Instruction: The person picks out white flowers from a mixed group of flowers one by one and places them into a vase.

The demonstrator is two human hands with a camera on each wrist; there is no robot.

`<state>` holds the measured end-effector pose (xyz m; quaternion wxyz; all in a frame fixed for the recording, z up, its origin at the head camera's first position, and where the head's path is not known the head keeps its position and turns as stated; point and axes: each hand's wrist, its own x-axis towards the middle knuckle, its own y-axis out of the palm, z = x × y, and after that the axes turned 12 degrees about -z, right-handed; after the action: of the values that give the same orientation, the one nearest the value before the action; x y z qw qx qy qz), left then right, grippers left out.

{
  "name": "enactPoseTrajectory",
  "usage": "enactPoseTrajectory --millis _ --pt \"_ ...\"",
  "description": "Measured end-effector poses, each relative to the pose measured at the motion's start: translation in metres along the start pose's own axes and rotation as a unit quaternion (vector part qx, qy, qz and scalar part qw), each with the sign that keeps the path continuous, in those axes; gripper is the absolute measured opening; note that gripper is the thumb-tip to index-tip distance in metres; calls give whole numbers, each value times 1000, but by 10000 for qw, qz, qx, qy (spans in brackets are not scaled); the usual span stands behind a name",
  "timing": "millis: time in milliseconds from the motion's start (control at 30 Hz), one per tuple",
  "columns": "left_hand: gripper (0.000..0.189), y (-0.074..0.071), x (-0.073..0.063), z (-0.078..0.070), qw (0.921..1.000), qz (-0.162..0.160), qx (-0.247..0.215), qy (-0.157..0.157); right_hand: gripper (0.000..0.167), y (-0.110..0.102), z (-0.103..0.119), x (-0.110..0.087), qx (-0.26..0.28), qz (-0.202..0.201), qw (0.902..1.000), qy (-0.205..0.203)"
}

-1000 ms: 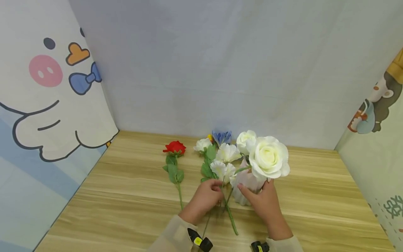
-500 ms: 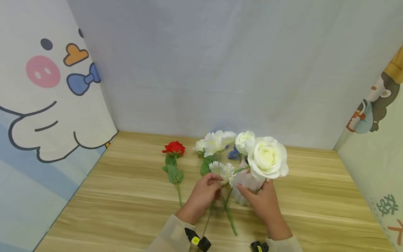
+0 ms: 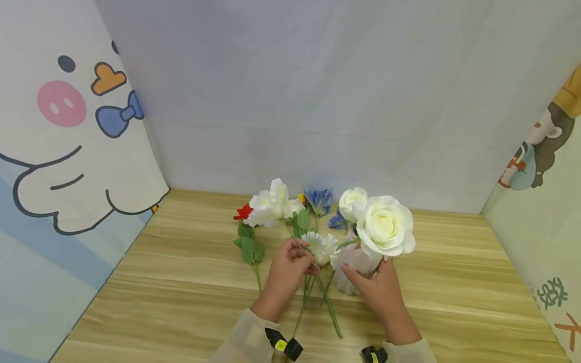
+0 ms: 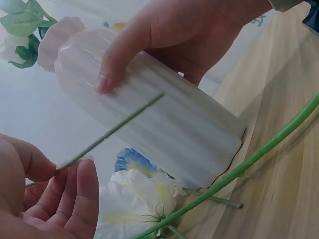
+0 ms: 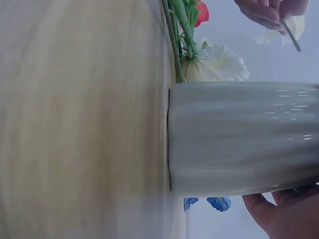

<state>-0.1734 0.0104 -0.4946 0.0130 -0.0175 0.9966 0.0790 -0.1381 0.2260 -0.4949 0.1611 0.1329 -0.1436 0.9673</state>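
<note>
Watching remotely, I see the left hand (image 3: 287, 267) pinching a white flower (image 3: 271, 206) by its stem (image 4: 112, 131) near the vase (image 4: 169, 132) — which stands upright on the table (image 3: 458, 287), gripped by the right hand (image 3: 380, 290).

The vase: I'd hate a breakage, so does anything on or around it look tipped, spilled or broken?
Nothing stands out: the vase stands upright on the table, its base flat, held by the right hand, with no crack or spill visible.
</note>
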Motion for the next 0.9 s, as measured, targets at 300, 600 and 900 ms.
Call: enactPoseTrajectory --millis 300,600,900 --pt "20 -2 -2 -6 9998 -124 142 35 76 -1 -2 0 -49 -49 9999 -79" --pt "17 -9 2 -5 9989 -305 -322 173 78 -1 -2 -1 4 -38 10000 -41" --pt "12 -16 5 -12 9971 -438 -288 551 64 1 -3 1 68 -47 9999 -147"
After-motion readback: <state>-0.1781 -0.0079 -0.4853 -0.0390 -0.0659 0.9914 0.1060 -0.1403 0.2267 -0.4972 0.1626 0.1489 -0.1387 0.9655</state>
